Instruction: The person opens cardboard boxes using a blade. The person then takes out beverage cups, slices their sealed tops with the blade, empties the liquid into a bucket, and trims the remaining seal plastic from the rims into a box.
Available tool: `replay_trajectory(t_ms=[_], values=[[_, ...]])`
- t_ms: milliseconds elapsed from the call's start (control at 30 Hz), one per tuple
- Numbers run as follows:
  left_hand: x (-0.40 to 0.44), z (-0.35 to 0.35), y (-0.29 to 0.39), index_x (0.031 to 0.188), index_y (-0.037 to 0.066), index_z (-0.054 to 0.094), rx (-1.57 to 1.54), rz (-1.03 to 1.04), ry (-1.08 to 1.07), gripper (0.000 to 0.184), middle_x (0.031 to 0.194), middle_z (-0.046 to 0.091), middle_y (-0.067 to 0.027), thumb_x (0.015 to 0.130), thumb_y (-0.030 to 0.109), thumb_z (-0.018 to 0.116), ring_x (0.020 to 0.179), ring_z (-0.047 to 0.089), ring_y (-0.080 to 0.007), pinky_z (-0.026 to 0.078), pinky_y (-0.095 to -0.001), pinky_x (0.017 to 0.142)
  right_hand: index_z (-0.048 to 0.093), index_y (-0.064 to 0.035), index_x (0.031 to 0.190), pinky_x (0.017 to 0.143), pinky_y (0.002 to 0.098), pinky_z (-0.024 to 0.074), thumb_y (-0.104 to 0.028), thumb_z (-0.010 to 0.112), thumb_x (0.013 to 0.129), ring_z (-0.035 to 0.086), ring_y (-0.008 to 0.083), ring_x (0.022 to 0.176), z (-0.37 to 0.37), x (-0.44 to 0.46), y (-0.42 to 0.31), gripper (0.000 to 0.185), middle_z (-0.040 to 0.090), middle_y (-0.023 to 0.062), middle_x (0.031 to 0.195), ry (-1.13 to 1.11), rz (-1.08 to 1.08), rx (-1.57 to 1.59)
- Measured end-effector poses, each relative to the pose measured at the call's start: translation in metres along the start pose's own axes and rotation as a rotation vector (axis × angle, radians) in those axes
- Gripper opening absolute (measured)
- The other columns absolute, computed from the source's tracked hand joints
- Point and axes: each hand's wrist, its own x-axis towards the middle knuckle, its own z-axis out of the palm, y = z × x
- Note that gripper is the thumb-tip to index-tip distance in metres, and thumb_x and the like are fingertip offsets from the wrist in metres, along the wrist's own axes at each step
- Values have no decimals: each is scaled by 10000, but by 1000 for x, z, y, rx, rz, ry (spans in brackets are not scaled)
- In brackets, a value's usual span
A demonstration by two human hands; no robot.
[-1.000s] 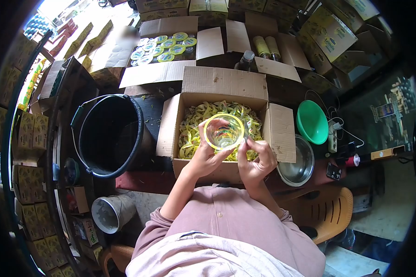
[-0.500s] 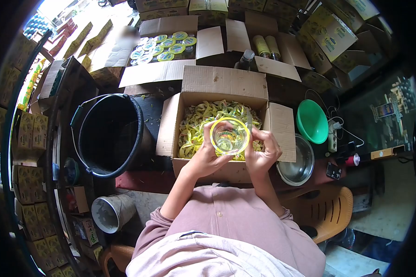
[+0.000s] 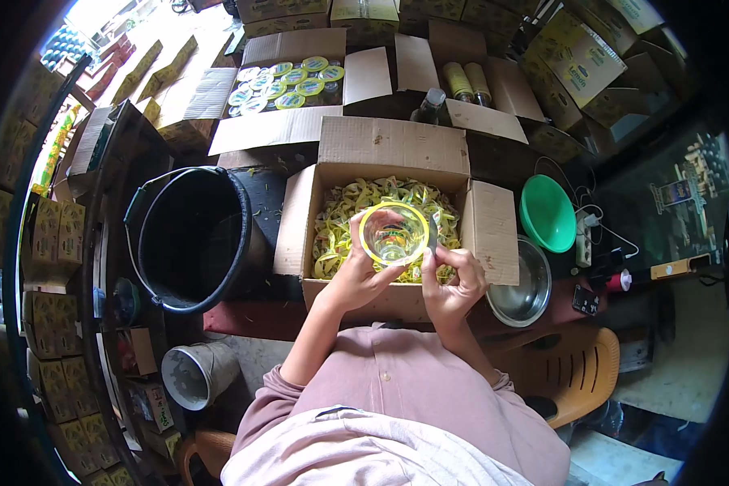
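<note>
My left hand (image 3: 351, 277) is closed round a clear cup (image 3: 394, 247) with a yellow rim, its open top facing me. Just right of the cup, my right hand (image 3: 455, 280) has thumb and fingertips pinched together; a faint see-through edge shows by them, too unclear to name. Both hands are above an open cardboard box (image 3: 395, 144). Inside that box lie many loose yellow-green printed strips (image 3: 340, 231), partly hidden by the cup and hands.
A large black bucket (image 3: 247, 243) stands left of the box. On the right are a green bowl (image 3: 547, 212), a metal bowl (image 3: 517, 292) and a power strip (image 3: 582, 247). Behind sit a carton of yellow-lidded cups (image 3: 290, 99) and a carton with two bottles (image 3: 468, 83).
The cup in my left hand has shifted slightly left and toward the box's far side. My right hand has lowered a little, its fingertips now drawn in and apart from the rim.
</note>
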Motion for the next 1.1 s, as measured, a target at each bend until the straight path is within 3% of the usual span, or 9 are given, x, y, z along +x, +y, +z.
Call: replay_trajectory(t_ms=[433, 533, 633, 1100], values=[[-3, 4, 3, 1256, 20, 112, 14, -31, 3, 728, 1185, 407, -166, 745, 42, 630, 1130, 434, -255, 326, -351, 980, 618, -22, 816, 594, 273, 501, 22, 674, 676, 629, 197, 654, 3, 2, 2, 157, 626, 99, 737, 31, 6, -18], [-2, 3, 0, 1259, 18, 108, -6, -26, 9, 735, 1186, 406, -164, 746, 47, 633, 1127, 436, -249, 324, -349, 980, 591, 8, 802, 536, 238, 443, 77, 651, 667, 564, 130, 576, 4, 3, 3, 163, 585, 81, 693, 45, -26, 3], [-2, 4, 3, 1264, 16, 113, -41, -46, -1, 737, 1185, 405, -163, 742, 50, 632, 1130, 433, -243, 321, -348, 983, 611, -21, 809, 593, 280, 502, 17, 666, 691, 633, 200, 657, -2, 3, 0, 136, 630, 99, 744, 14, 59, -16], [1, -4, 0, 1268, 10, 297, -122, 37, -18, 672, 1194, 455, -123, 683, 49, 627, 1148, 439, -221, 339, -336, 982, 602, -29, 782, 587, 286, 498, 6, 682, 697, 632, 211, 655, -6, 5, 0, 122, 626, 92, 724, -24, 13, -4]])
